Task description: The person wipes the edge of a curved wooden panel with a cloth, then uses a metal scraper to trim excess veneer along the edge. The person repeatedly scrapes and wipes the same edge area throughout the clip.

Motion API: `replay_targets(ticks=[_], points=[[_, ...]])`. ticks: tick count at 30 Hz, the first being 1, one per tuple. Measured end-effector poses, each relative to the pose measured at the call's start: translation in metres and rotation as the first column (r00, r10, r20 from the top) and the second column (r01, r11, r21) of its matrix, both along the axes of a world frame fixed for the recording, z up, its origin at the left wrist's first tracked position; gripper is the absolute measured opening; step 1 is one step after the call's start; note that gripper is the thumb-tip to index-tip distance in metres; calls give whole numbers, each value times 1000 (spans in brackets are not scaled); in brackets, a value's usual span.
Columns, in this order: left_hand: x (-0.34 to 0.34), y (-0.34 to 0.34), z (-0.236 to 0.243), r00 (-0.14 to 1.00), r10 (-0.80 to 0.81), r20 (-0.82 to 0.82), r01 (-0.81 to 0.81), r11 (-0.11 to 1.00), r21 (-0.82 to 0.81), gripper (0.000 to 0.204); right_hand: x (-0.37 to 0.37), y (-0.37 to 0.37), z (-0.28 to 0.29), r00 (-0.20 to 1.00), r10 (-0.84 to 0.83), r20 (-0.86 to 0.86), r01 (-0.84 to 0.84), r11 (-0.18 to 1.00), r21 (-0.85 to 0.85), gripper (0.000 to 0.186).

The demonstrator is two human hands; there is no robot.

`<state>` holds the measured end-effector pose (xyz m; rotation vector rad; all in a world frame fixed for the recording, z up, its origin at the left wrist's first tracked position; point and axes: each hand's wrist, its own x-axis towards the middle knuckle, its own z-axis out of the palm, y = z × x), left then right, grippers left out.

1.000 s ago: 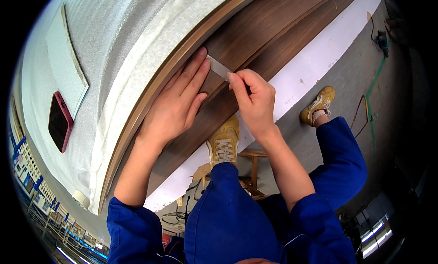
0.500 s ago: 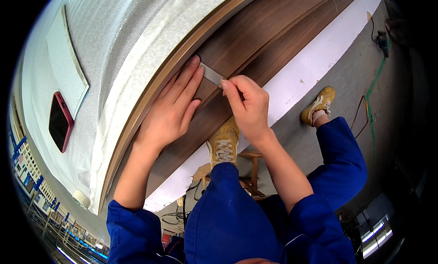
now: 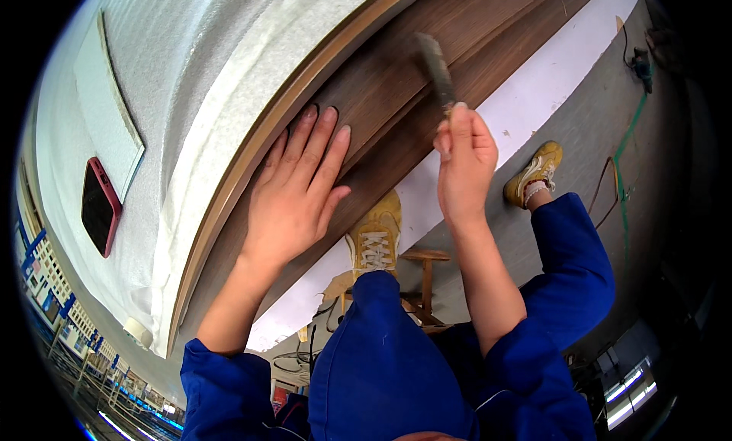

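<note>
My left hand (image 3: 293, 189) lies flat on a dark brown wood-grain panel (image 3: 381, 67), fingers spread and nothing in them. Its fingertips are close to the raised brown edge strip (image 3: 263, 109). Off to the right, my right hand (image 3: 467, 163) pinches one end of a thin, flat metal blade (image 3: 435, 66). The blade points up and away over the panel, blurred by motion; its exact kind does not show. I cannot tell whether its tip touches the panel. Below my hands, my yellow shoe (image 3: 375, 231) is at the panel's near side.
White foam sheeting (image 3: 179, 67) covers the surface on the left, where a phone (image 3: 99, 205) in a red case lies. A white strip (image 3: 534, 90) borders the panel. On the grey floor are a green cable (image 3: 629, 136), a power tool (image 3: 640, 67) and a wooden stool (image 3: 427, 277).
My right hand has swung the blade up and right, away from my left fingertips. My left hand has shifted slightly right, its fingers more spread.
</note>
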<state>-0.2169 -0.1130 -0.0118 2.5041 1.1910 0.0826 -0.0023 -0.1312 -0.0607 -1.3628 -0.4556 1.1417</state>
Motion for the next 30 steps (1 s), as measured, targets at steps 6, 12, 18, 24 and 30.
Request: replay_targets(ticks=[6,12,18,24,30], points=[[17,11,-6,997,21,74,-24,999,42,69,14,-15,-4,996,-85,-20,86,995,41,32],[35,20,-7,992,45,117,-48,999,18,71,11,-22,-6,996,-94,-4,94,995,25,32],[51,29,-10,992,-1,127,-8,997,72,73,12,-20,-6,995,-96,-16,96,994,45,31],[16,-6,-5,972,223,71,-225,974,13,66,9,-23,-4,994,-104,-26,105,993,61,28],[-3,-23,-6,991,127,-43,-122,988,96,61,0,-29,-9,998,-55,-13,55,998,9,25]])
